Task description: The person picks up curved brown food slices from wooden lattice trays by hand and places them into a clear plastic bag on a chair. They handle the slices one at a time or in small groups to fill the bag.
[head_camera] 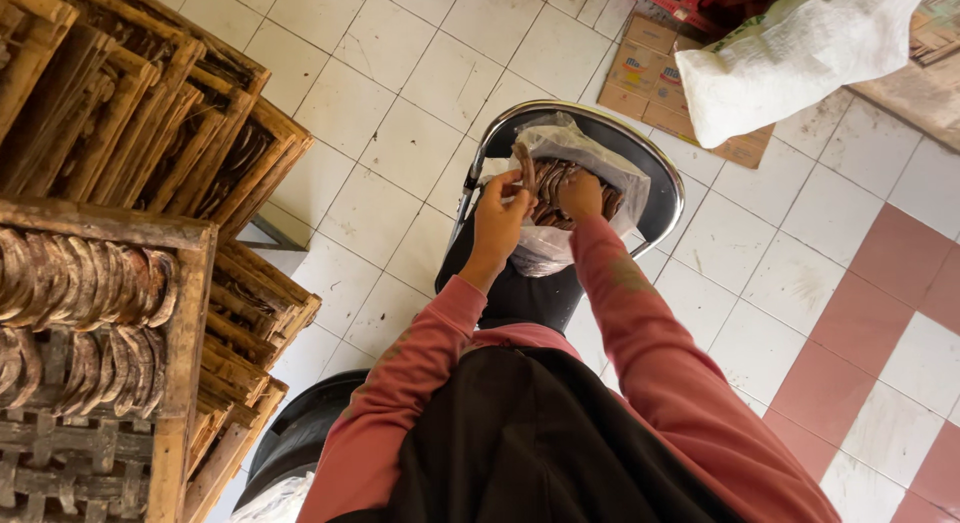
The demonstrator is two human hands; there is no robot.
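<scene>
The left hand (497, 215) reaches into the open mouth of a clear plastic bag (585, 153), its fingers curled and pinching the top of one thin brown piece (524, 165) that stands up at the bag's near edge. The right hand (581, 195) is beside it, the fingers bent down and closed on the stack of brown curved slices (556, 188) inside the bag; how tightly it grips, I cannot tell. The slices are dark reddish brown, thin and bent, packed close together on their edges. The bag is crumpled and milky-transparent, and it sits on the seat of a black chair (660, 198) with a shiny metal rim, in front of the person. Both arms wear pink long sleeves (650, 333).

At the left, wooden trays (190, 143) are stacked, and the nearest one holds rows of similar brown curved slices. The floor (400, 93) is of white tiles, with pink tiles at the right. A white sack (790, 53) lies over flat cardboard (650, 73) at the top right.
</scene>
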